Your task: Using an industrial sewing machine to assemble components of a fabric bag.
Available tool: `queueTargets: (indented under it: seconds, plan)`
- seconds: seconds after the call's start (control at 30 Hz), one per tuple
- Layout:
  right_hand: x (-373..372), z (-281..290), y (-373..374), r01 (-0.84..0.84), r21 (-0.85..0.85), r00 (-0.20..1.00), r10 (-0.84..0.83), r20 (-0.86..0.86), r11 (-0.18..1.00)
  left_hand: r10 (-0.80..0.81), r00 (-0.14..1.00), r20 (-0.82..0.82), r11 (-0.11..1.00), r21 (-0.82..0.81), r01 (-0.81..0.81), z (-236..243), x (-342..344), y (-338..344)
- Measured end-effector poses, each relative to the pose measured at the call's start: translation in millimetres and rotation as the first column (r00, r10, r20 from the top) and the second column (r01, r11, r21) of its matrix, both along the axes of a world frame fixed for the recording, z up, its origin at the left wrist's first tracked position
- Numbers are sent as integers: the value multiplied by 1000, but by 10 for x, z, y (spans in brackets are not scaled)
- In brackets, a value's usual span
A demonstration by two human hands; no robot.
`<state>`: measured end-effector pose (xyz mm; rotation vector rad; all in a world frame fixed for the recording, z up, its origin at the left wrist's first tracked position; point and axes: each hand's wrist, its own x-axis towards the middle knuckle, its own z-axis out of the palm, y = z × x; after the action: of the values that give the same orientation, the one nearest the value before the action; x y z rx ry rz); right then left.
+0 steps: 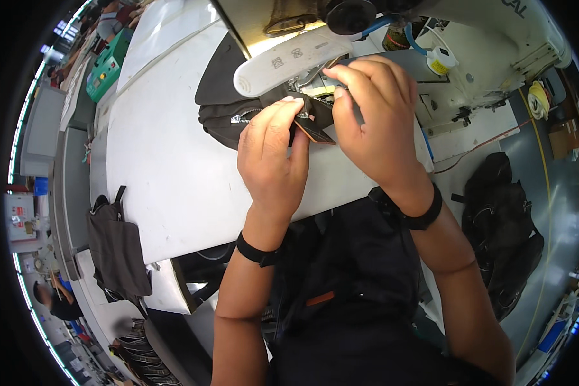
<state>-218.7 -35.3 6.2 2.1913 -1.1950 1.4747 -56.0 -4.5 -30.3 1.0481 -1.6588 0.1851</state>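
Note:
A dark brown-grey fabric bag (222, 80) lies on the white table under the head of a sewing machine (289, 64). My left hand (270, 154) pinches the bag's near edge, beside a metal zipper (243, 118) and a dark flap with an orange-brown edge (315, 133). Just right of the needle area, my right hand (383, 119) is raised with its fingers curled and the thumb bent inward. Its fingertips are close to the machine's metal parts (312, 78); whatever they pinch is too small to make out. Part of the bag is hidden behind both hands.
Another dark bag (119, 248) hangs at the table's left edge. Several dark bags (502, 225) are piled at the right. A white bottle (441, 61) with a yellow label stands behind the machine bed. A green box (109, 64) and other people are at the far left.

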Motion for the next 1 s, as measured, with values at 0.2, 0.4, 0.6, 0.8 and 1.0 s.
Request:
queueTargets:
  seconds: [0.2,0.4,0.6,0.8,1.0]
  plan:
    - [47,157,-91,-578,440,729,192,657,687,2,1000,-10,1000,-26,-2,-28,-16,-20]
    - [11,123,-67,-476,338,773,203,601,812,27,1000,-14,999,-29,-27,-10,-58,-10]
    - [-99,-261,191,-161,275,973,106,206,948,26,1000,-8,999,36,-26,3,-62,34]
    - [-61,-296,89,-99,143,986,78,147,985,41,999,-31,999,6,-40,14,-125,23]
    - [-124,-99,25,-63,159,997,68,-30,985,91,995,-31,996,3,-91,36,-188,38]
